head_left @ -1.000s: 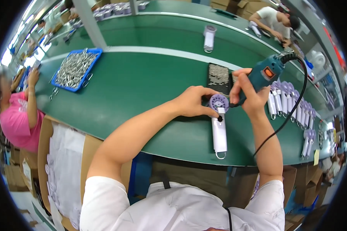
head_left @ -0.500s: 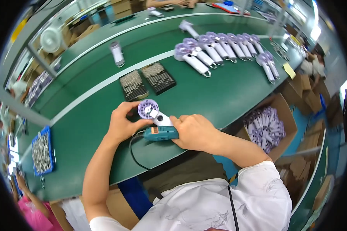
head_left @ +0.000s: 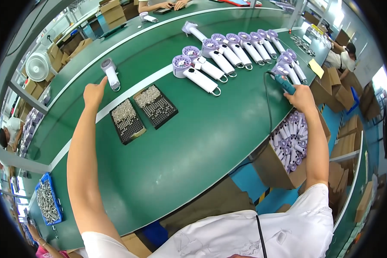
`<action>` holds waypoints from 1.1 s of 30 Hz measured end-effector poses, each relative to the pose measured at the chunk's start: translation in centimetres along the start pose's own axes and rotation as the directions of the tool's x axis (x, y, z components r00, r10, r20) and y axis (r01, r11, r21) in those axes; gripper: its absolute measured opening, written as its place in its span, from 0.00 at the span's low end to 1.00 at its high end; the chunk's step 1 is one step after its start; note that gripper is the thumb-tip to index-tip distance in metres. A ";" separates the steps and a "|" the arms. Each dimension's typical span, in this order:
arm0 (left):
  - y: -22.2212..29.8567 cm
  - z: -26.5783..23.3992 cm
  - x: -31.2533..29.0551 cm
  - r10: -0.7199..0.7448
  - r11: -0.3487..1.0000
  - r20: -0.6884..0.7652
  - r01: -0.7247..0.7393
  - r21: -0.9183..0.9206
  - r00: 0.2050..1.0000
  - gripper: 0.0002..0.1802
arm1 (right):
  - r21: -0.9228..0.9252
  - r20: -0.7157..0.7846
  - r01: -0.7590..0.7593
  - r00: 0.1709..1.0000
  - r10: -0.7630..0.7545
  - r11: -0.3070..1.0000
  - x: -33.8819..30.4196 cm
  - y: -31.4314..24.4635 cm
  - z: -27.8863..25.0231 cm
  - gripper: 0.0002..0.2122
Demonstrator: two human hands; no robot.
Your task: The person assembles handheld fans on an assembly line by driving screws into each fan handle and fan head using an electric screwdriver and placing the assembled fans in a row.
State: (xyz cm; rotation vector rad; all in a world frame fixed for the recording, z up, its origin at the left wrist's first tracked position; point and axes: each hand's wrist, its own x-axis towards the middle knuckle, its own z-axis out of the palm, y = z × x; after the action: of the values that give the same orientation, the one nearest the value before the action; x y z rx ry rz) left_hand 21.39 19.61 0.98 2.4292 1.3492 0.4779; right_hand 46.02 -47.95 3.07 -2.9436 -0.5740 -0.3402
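My left hand [head_left: 93, 95] reaches out over the far left, one digit stretched toward a white and grey handheld fan [head_left: 111, 75] lying beyond the pale strip. It holds nothing I can see, and its fingers are partly hidden. My right hand [head_left: 302, 97] is closed round a teal electric screwdriver [head_left: 284, 84] at the right edge of the bench. The screwdriver's tip lies close to a small group of white and purple handheld fans [head_left: 293, 74]. A slanting row of similar fans [head_left: 202, 81] lies along the far side.
Two black trays of small screws [head_left: 159, 106] sit mid-bench. A blue tray of metal clips [head_left: 48, 200] stands at left. Below the right edge is a carton full of fans [head_left: 293, 139]. The screwdriver's cord [head_left: 268, 107] crosses the green bench [head_left: 180, 155]. Other people work farther off.
The fan I held in front of me is out of my hands. My left hand has moved forward and left to the far fan; my right hand has carried the screwdriver to the right.
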 end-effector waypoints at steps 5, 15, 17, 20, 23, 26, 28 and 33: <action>3.8 3.2 3.0 -0.036 0.998 0.078 0.040 -0.051 0.996 0.37 | -0.080 -0.057 0.047 0.997 -0.051 0.996 3.8 2.3 2.1 0.17; 5.0 4.0 4.9 -0.108 0.818 0.311 0.262 -0.512 0.944 0.18 | 0.141 -0.470 0.332 0.851 -0.232 0.933 -0.8 -2.7 -0.6 0.16; 3.6 1.8 3.7 -0.079 0.699 0.361 0.310 -0.644 0.929 0.19 | 0.302 -0.507 0.410 0.834 -0.219 0.861 -1.6 -5.0 -1.5 0.13; 1.8 -2.7 -1.0 0.008 0.425 0.359 0.322 -0.846 0.933 0.24 | 0.745 -0.389 0.326 0.921 -0.019 0.581 -3.8 -10.6 -3.5 0.10; -0.3 -4.3 -6.5 0.101 0.195 0.272 0.249 -0.949 0.957 0.27 | 0.861 -0.435 0.462 0.885 -0.164 0.213 -3.8 -14.2 -4.4 0.10; -3.2 -6.6 -15.3 0.107 0.033 0.225 0.223 -0.974 0.968 0.27 | 0.898 -0.425 0.363 0.861 -0.278 -0.247 -4.6 -22.2 -5.1 0.12; -4.1 -7.1 -20.4 0.086 0.050 0.281 0.277 -0.960 0.956 0.26 | 0.878 -0.432 0.310 0.842 -0.323 -0.366 -5.2 -27.8 -6.2 0.12; -6.6 -6.1 -26.8 -0.020 0.192 0.441 0.437 -0.879 0.897 0.20 | 0.895 -0.374 0.202 0.824 -0.426 -0.397 -6.3 -41.7 -5.9 0.11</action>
State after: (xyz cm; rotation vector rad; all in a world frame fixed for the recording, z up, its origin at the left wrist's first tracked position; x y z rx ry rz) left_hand 0.42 0.63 0.04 1.0883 0.7745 0.5458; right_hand 23.21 -12.74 10.45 -0.9501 -1.0404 0.3046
